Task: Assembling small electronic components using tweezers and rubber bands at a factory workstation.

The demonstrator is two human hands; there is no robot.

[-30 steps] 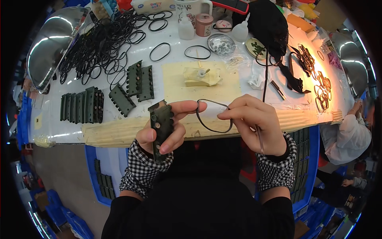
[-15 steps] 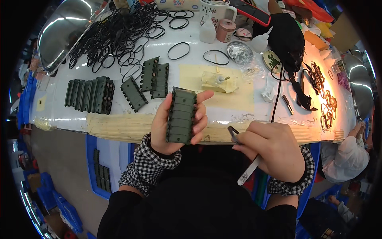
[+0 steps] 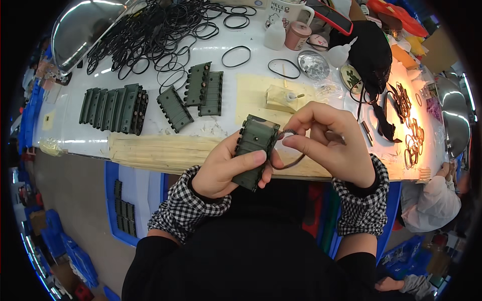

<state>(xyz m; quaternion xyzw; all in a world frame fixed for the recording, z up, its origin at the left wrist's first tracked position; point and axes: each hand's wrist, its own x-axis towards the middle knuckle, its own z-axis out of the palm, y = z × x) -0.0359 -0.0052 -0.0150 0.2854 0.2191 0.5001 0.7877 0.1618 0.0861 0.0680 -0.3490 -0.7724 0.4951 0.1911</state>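
My left hand [image 3: 218, 173] grips a dark green block [image 3: 254, 139] with small round wheels along its long sides, the thumb pressed on its face. Close to the block's right side, my right hand [image 3: 336, 138] pinches a dark ribbed rubber band [image 3: 296, 162]. The band curves from the fingertips down toward the block's right edge; where it meets the block is hidden by fingers. Left of the hands, several similar green blocks stand in a row [image 3: 113, 109]. Three more lie nearby, one tilted block [image 3: 174, 109] nearest my left hand.
A large tangle of black bands [image 3: 150, 35] covers the back left. Behind my hands sits a tape-wrapped block [image 3: 281, 98]. A white mug [image 3: 283, 12], a pink jar [image 3: 297, 36] and a foil dish [image 3: 314, 65] stand behind. A lamp shade [image 3: 88, 30] overhangs the left.
My right hand has moved up and left to the block, bringing the dark band. The tweezers seen in it before are no longer visible. My left hand has shifted right and its thumb now covers the block's face.
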